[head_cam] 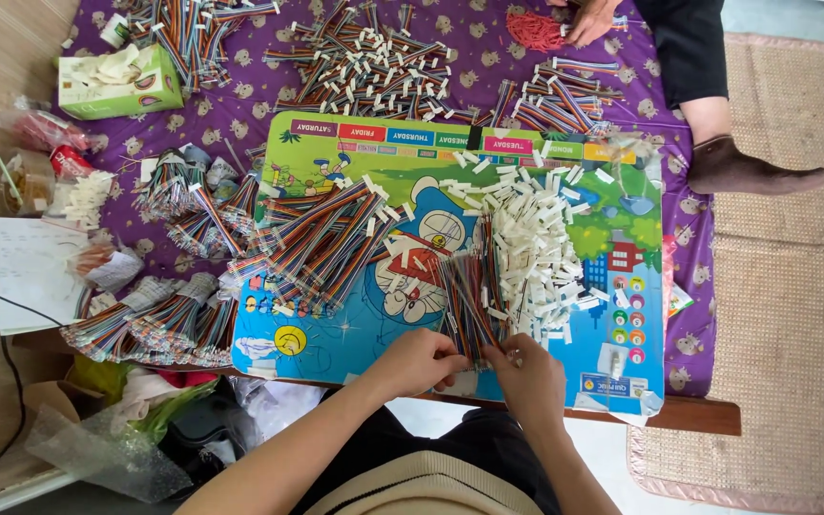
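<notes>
My left hand (419,362) and my right hand (529,379) meet at the near edge of a colourful cartoon play mat (336,339). Both pinch the near end of a bunch of multicoloured ribbon wires (470,296) that fans away from me. Just right of that bunch lies a heap of small white plastic connectors (531,238). Left of it is a big pile of rainbow wires with white ends (328,243).
More wire bundles (169,319) lie along the left, others (369,67) on the purple cloth (488,67) at the back. A green tissue box (121,81) and a paper pad (26,272) are left. Another person's hand (591,19) and socked foot (751,167) are far right.
</notes>
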